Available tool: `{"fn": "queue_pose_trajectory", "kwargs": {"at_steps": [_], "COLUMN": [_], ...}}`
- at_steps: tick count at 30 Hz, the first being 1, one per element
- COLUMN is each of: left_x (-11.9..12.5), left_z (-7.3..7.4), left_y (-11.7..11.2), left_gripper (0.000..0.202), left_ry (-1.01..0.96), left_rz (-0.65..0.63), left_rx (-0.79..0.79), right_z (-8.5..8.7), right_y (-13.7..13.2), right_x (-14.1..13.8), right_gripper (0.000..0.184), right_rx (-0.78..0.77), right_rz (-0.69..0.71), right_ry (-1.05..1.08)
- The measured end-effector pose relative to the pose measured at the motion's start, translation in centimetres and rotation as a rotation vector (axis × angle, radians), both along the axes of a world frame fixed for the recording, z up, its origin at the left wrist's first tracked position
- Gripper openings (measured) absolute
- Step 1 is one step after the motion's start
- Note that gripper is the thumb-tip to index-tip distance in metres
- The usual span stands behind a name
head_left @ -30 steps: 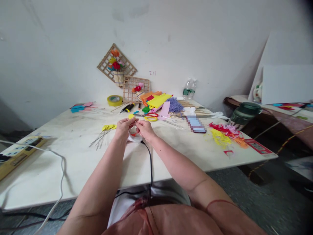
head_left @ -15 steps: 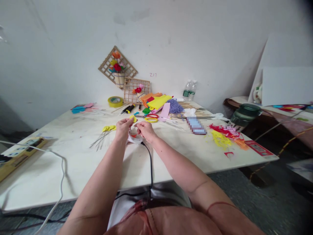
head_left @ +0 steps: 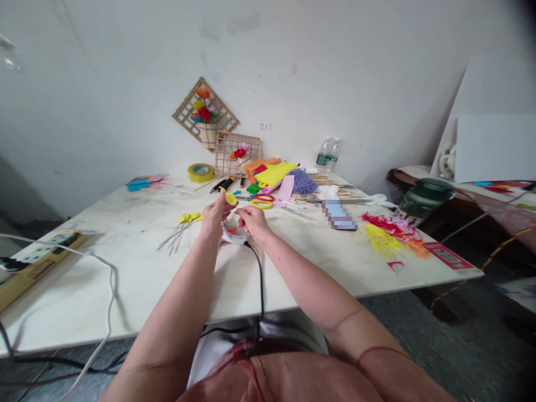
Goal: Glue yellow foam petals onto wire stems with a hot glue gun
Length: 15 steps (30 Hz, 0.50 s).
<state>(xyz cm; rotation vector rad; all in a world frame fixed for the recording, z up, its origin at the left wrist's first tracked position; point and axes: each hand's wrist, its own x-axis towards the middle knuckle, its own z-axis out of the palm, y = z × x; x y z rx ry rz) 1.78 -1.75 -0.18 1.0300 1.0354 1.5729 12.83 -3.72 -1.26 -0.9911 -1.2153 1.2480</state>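
Note:
My left hand (head_left: 215,216) is pinched on a small yellow foam petal (head_left: 230,197), held a little above the white table (head_left: 138,279). My right hand (head_left: 254,221) is closed beside it, fingers curled over a white tool (head_left: 233,237) with a black cord (head_left: 260,279) that runs off the near table edge. What the right fingertips hold is too small to make out. A bunch of thin wires with yellow petals (head_left: 184,226) lies just left of my left hand.
Red-and-yellow scissors (head_left: 262,201), foam sheets (head_left: 274,172), purple yarn (head_left: 300,181), a tape roll (head_left: 200,172) and two wooden grids (head_left: 237,151) crowd the far side. A phone (head_left: 338,214) and foam scraps (head_left: 389,229) lie right. A power strip (head_left: 37,262) sits left.
My left hand has lifted the yellow petal slightly up and away from the table. The right hand stays by the white tool. The camera view has shifted a little to the left.

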Motion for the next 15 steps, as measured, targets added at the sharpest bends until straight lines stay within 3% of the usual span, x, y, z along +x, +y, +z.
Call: {"fn": "queue_pose_trajectory", "kwargs": {"at_steps": [15], "left_x": [-0.1], "left_z": [-0.9], "left_y": [0.5], "left_gripper": [0.03], "left_ry": [-0.079], "left_rz": [-0.101], "left_rx": [0.016], "right_z": [-1.1], "right_y": [0.4], "right_x": [-0.2], "right_gripper": [0.02], "right_rx": [0.137], "right_rz": [-0.035], "right_ry": [-0.194]}}
